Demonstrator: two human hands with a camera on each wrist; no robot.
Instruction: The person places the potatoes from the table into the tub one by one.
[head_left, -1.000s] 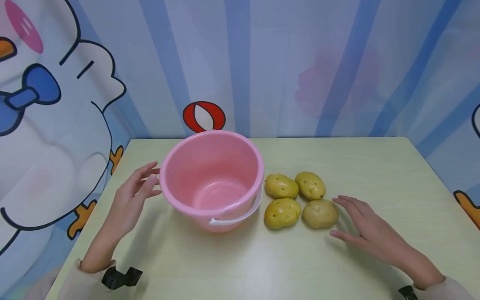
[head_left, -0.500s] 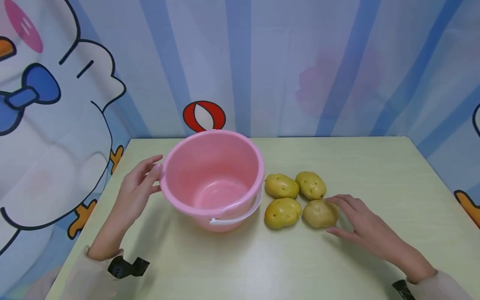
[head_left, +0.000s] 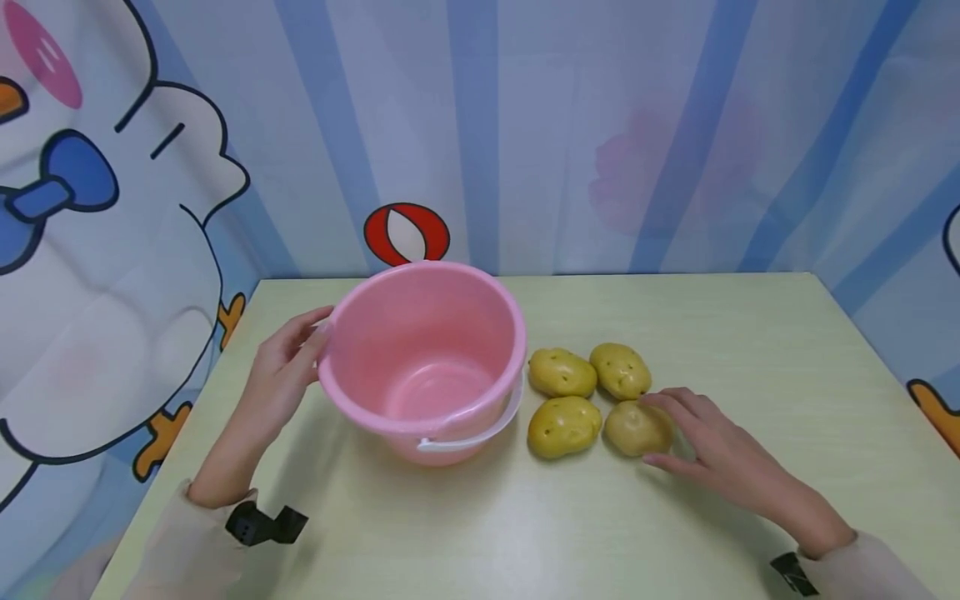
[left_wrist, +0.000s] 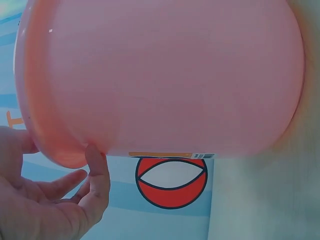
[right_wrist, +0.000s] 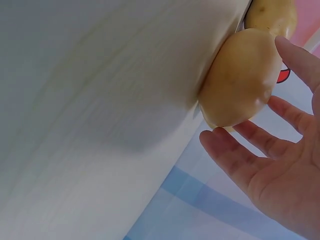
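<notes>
A pink bucket (head_left: pixel 427 358) stands on the table, its white handle (head_left: pixel 480 437) hanging down at the front right. My left hand (head_left: pixel 281 371) holds its rim at the left side; in the left wrist view the thumb is at the rim and a finger (left_wrist: pixel 95 170) touches the wall below it. My right hand (head_left: pixel 712 442) reaches round the right side of a dull yellow potato (head_left: pixel 640 428), its fingers (right_wrist: pixel 225 150) spread and only lightly bent. Whether all fingertips touch it is hard to tell. Three shinier potatoes lie close by: front left (head_left: pixel 564 427), back left (head_left: pixel 562 372) and back right (head_left: pixel 621 371).
The pale table (head_left: pixel 780 358) ends at the back against a blue striped curtain (head_left: pixel 540 150) with cartoon prints. A large white cartoon figure (head_left: pixel 97 317) covers the left side. Dark straps (head_left: pixel 266 525) sit at both wrists.
My left hand has moved right and forward from beside the bucket onto its rim. My right hand has moved left until its fingers come over the nearest potato. Bucket and potatoes stay put.
</notes>
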